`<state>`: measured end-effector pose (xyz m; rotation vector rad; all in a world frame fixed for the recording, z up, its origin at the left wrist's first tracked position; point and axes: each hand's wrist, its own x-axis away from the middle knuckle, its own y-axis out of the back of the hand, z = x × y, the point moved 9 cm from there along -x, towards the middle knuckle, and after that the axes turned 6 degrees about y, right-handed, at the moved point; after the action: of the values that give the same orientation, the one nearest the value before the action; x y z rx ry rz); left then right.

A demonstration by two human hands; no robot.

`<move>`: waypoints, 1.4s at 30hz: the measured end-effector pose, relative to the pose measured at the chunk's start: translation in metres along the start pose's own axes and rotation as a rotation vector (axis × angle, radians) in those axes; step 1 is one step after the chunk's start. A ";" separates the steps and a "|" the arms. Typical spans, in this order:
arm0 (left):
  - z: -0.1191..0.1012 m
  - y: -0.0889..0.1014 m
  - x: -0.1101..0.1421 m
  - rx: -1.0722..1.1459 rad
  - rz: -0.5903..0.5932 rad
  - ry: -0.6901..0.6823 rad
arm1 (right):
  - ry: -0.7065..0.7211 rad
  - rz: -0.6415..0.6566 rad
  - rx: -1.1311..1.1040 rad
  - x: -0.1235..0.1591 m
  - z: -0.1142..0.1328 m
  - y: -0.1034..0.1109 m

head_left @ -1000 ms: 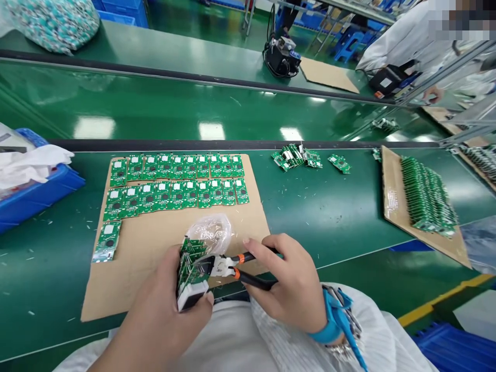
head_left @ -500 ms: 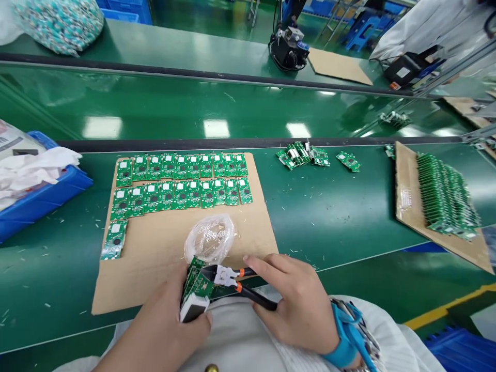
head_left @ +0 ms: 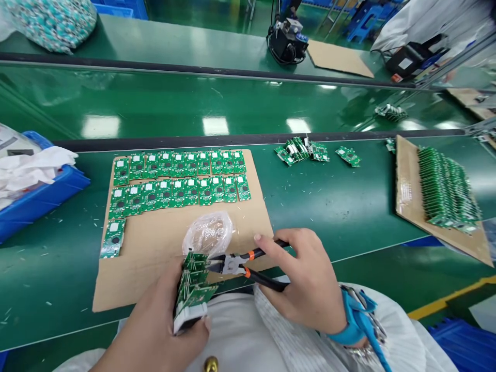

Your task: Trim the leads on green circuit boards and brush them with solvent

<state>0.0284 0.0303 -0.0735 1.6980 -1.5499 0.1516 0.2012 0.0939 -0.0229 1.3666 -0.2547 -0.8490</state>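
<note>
View: head camera, looking down at a long green desk [head_left: 329, 206].
Left hand [head_left: 163, 325]: clenched around a small stack of green circuit boards [head_left: 191, 289], white connector block at its base, stack at 6 o'clock.
Right hand [head_left: 302, 279]: grasping the handles of black-and-orange steel side cutters [head_left: 234, 264], jaws pointing at the stack's upper edge.
Method: stack pinched firmly, cutters held low and close to the boards, a sound grip for clean work.
Nearby: clear plastic bag [head_left: 207, 233] on a tan cardboard sheet [head_left: 155, 279], just behind the stack.
Rest: two rows of flat green boards [head_left: 178, 178] at 11 o'clock; blue plastic crate [head_left: 50, 199] at 9 o'clock; green boards racked on tan cardboard [head_left: 445, 191] at 3 o'clock.
</note>
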 end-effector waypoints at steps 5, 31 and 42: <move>-0.008 -0.002 0.003 -0.013 0.012 -0.089 | 0.048 -0.010 0.044 -0.004 0.006 0.001; -0.008 -0.008 -0.004 0.029 0.041 0.052 | 0.081 -0.192 0.258 -0.008 0.013 0.011; 0.000 -0.014 -0.006 0.029 0.113 0.145 | 0.095 -0.128 0.172 -0.010 0.008 0.003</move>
<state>0.0387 0.0335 -0.0836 1.5853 -1.5409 0.3491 0.1902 0.0950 -0.0154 1.5931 -0.1713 -0.8809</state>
